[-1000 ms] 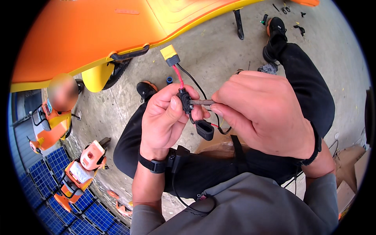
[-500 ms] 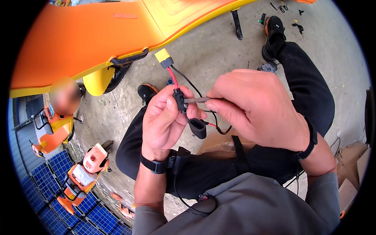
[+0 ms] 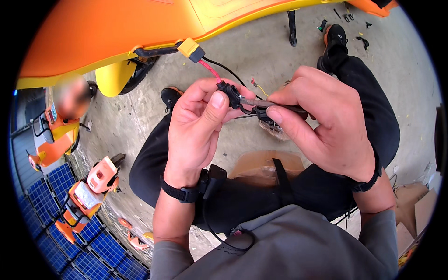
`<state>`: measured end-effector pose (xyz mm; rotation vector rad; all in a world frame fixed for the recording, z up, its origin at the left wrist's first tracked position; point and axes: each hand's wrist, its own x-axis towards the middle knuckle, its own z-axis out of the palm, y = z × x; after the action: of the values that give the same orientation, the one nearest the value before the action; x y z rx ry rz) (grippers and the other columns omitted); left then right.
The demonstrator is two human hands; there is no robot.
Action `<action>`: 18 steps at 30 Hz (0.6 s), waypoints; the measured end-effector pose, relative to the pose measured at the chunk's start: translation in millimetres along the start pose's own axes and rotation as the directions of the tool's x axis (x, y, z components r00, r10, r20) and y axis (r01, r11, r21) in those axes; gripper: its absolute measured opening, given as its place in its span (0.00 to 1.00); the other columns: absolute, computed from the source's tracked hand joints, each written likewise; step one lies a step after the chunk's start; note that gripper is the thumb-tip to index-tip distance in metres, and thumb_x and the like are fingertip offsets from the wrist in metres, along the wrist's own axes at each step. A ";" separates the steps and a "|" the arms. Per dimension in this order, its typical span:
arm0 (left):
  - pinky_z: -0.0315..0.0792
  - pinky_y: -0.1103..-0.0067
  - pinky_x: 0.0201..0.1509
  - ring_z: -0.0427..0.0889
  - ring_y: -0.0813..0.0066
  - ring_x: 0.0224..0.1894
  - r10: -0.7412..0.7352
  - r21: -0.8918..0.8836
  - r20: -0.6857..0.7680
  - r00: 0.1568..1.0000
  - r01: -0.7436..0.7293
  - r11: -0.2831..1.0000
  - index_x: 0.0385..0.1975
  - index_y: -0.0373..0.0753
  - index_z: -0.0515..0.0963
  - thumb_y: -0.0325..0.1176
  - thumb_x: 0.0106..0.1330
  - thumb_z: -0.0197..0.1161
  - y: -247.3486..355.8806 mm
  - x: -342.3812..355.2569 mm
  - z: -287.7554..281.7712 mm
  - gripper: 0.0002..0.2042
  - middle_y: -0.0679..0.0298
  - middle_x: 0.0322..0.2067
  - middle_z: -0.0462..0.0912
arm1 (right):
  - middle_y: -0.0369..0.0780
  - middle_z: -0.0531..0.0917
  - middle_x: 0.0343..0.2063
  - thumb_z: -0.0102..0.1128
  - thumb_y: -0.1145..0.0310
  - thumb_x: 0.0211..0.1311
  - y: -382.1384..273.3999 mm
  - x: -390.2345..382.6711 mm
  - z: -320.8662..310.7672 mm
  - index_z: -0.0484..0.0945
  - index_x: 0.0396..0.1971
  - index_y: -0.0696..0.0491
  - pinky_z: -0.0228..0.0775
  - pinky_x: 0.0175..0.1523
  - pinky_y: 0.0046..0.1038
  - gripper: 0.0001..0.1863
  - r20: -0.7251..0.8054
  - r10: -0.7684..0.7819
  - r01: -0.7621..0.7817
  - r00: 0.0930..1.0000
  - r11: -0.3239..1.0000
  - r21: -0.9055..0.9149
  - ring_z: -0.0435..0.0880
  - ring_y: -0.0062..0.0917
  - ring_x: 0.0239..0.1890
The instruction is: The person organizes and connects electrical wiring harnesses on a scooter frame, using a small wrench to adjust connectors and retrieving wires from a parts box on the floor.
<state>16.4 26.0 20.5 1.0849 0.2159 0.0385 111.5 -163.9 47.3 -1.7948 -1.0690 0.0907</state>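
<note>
Pinching the small black housing between the thumb and fingers of my left hand, I have it clamped up in the air in front of me, well above the concrete floor, probably so it stays firm while its working side faces right. My right hand is closed in a pinch on a thin grey tool, thumb below and fingers above, gripped behind the tip, I'd judge for fine control over such a small part. The tip meets the right side of the housing, though I can't tell from here whether it sits inside or only touches. The black cap hangs just beside my right thumb, joined by a short strap, so it lies out of the tip's line. The red wire leaves the housing's far end toward the yellow connector, which points away from me and leaves both hands room. Past my lap, a cardboard box sits between my legs.
</note>
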 end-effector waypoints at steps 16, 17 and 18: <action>0.80 0.76 0.44 0.84 0.72 0.37 -0.040 0.080 -0.059 0.997 0.045 0.996 0.38 0.33 0.75 0.34 0.68 0.60 -0.7 -2.7 1.2 0.10 0.59 0.34 0.83 | 0.38 0.70 0.17 0.61 0.73 0.58 9.1 -3.6 1.0 0.75 0.28 0.59 0.57 0.23 0.25 0.06 0.138 0.016 -0.033 0.990 0.992 0.120 0.69 0.25 0.17; 0.80 0.76 0.44 0.84 0.72 0.37 -0.035 0.070 -0.057 0.998 0.039 0.997 0.38 0.33 0.75 0.33 0.68 0.60 -1.0 -2.6 2.0 0.09 0.59 0.34 0.83 | 0.37 0.70 0.17 0.61 0.72 0.59 9.3 -3.9 1.6 0.75 0.28 0.60 0.57 0.23 0.24 0.06 0.146 0.035 -0.059 0.989 0.985 0.160 0.69 0.24 0.17; 0.80 0.76 0.44 0.84 0.72 0.36 -0.025 0.068 -0.055 0.998 0.029 0.997 0.38 0.33 0.75 0.33 0.68 0.60 -1.3 -2.4 2.9 0.09 0.59 0.34 0.83 | 0.37 0.71 0.17 0.60 0.72 0.60 9.6 -4.0 2.2 0.75 0.27 0.60 0.57 0.23 0.24 0.07 0.162 0.053 -0.082 0.985 0.981 0.177 0.69 0.23 0.17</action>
<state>14.5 22.5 21.0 1.1498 0.2823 0.0368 113.9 -166.2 37.2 -1.6777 -1.0726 0.3656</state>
